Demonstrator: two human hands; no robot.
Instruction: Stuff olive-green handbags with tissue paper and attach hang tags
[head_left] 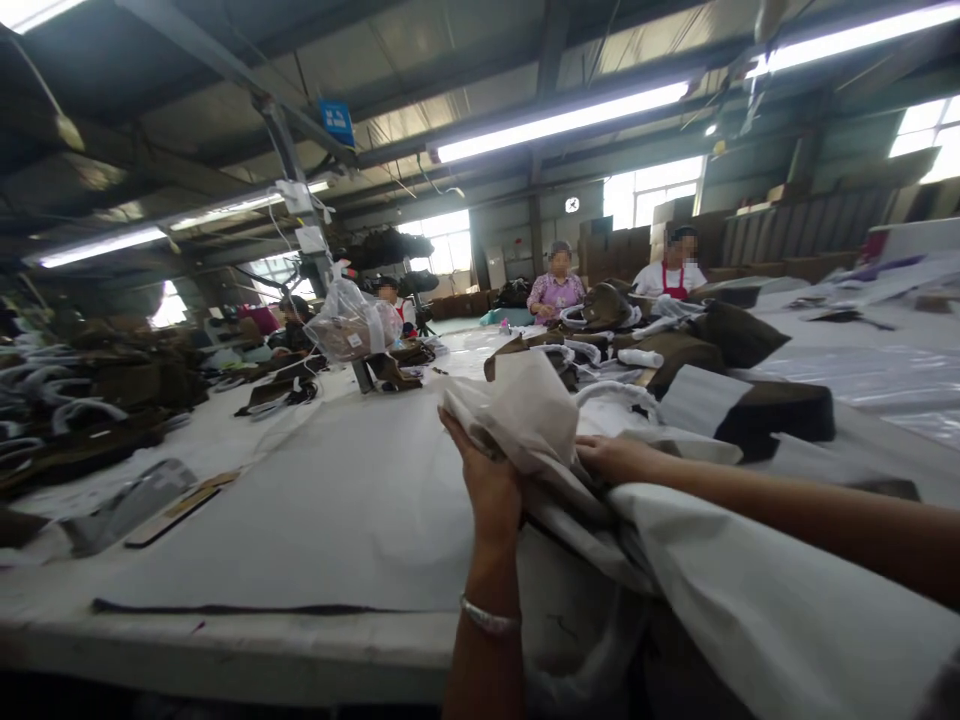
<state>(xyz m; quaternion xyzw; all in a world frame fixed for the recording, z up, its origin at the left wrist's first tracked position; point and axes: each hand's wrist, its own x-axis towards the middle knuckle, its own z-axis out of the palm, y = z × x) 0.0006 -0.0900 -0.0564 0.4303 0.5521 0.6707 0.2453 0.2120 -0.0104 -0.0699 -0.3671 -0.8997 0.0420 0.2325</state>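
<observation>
Crumpled, thin white sheet (536, 400): bunched between the two hands above the white-covered worktable (322, 510); a broad white length of material (780, 590) slopes to the lower right, though whether it is the same piece is unclear.
Left hand (489, 475): grasping the bunch from the left, fingers stretched up along its side; a silver-coloured bangle (489, 618) circles the wrist.
Right hand (606, 457): against the bunch's right side, fingertips hidden in the folds, so its grip cannot be judged.
Handling: probably light, soft and easily creased, like paper or thin cloth; it may tear if tugged.
Where to hold: likely best by several gathered layers, one hand each side.
Beyond: dark brown fabric pieces (682, 360) with white-wrapped loops lie heaped past the right hand; a co-worker in a purple patterned top (555, 290) is farther off.
</observation>
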